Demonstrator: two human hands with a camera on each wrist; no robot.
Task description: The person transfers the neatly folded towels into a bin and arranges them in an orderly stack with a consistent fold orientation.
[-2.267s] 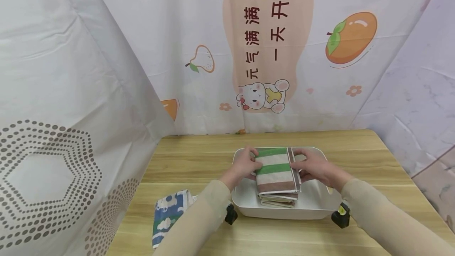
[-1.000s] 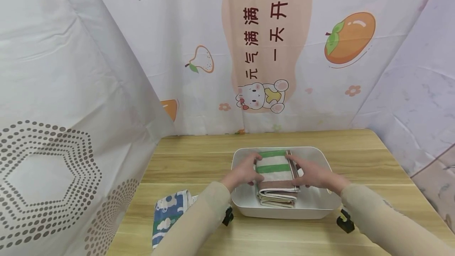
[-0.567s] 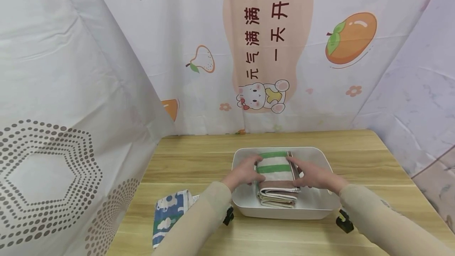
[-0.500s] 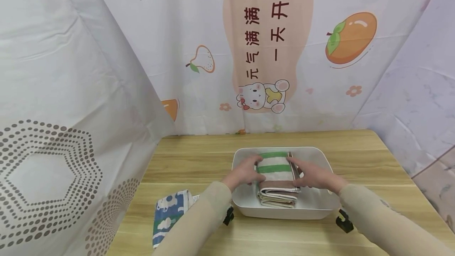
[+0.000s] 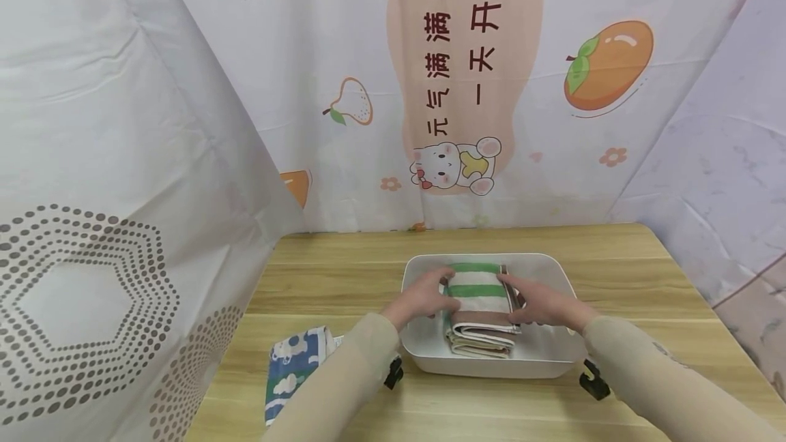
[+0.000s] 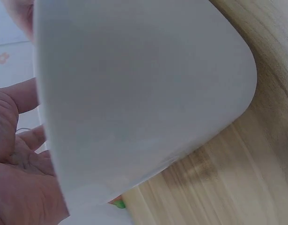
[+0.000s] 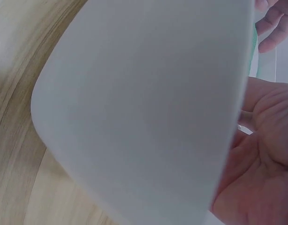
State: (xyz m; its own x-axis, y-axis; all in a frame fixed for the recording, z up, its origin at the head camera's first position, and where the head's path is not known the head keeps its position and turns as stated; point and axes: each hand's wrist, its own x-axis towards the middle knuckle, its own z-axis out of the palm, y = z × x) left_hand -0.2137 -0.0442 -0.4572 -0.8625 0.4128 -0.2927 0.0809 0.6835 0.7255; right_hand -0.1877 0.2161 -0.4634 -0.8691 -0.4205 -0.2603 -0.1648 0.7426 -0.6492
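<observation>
A folded towel (image 5: pixel 479 303) with green, white and brown stripes lies on top of a small stack of folded towels (image 5: pixel 480 348). The stack is inside a white plastic bin (image 5: pixel 491 369). At the striped towel's left side, my left hand (image 5: pixel 424 297) grips its edge with curved fingers and thumb. Opposite it, my right hand (image 5: pixel 543 303) holds the right edge, next to the brown border. In the left wrist view, the bin's wall (image 6: pixel 148 93) hides most fingertips of my left hand (image 6: pixel 22 183). The right wrist view shows my right hand (image 7: pixel 270 154) behind the bin's rim.
A blue, green and white patterned towel (image 5: pixel 293 367) lies at the left on the wooden table (image 5: pixel 338 258), partly behind my left sleeve (image 5: pixel 344 380). A printed curtain (image 5: pixel 331 176) hangs behind the table's far edge. Black wrist cameras sit below both wrists.
Both hands have lowered the striped towel onto the stack and slid nearer along its sides. Over the last half second, hands and towel have barely moved.
</observation>
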